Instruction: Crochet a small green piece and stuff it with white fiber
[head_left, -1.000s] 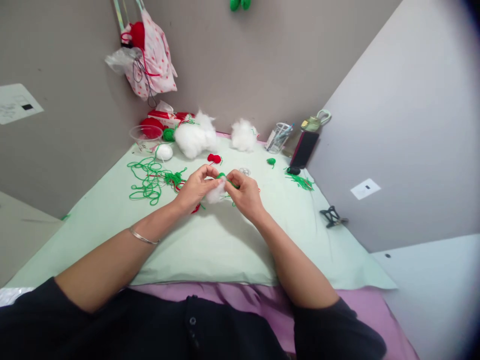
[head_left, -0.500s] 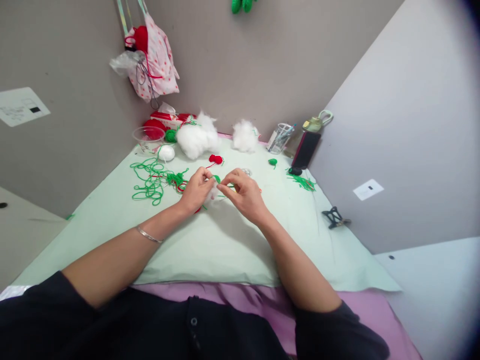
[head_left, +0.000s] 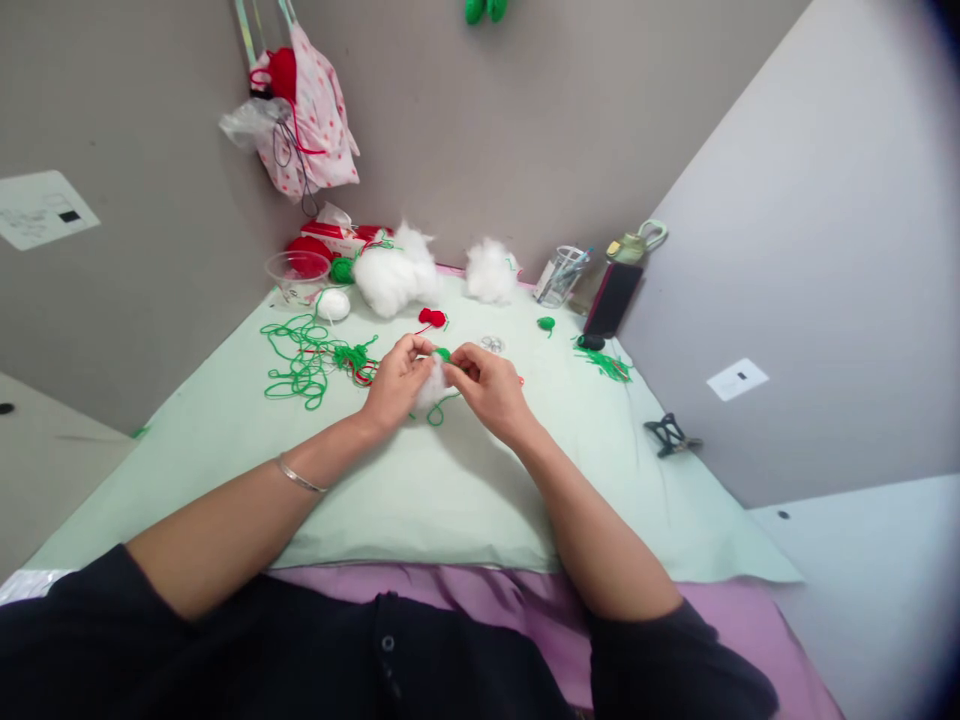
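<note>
A small green crochet piece (head_left: 442, 354) is held between my two hands over the middle of the table. My left hand (head_left: 397, 382) is closed, with a white tuft of stuffing (head_left: 431, 388) at its thumb and fingers and the green piece at its fingertips. My right hand (head_left: 491, 388) pinches the right side of the green piece, its fingers curled and partly hiding it. Below them a green yarn tail (head_left: 436, 414) makes a loop on the cloth. Just beyond my hands lies a small red crochet piece (head_left: 431, 317).
Tangled green yarn (head_left: 296, 365) spreads to the left. Behind stand a clear plastic tub (head_left: 298, 272), a white yarn ball (head_left: 333, 305) and heaps of stuffing (head_left: 394, 278). On the right are a pen cup (head_left: 559, 278), a phone (head_left: 613, 300) and a black stand (head_left: 670, 434).
Both hands have shifted slightly, the green piece moving a little right and up. More of the white tuft shows between them, and the green yarn loop below is now visible.
</note>
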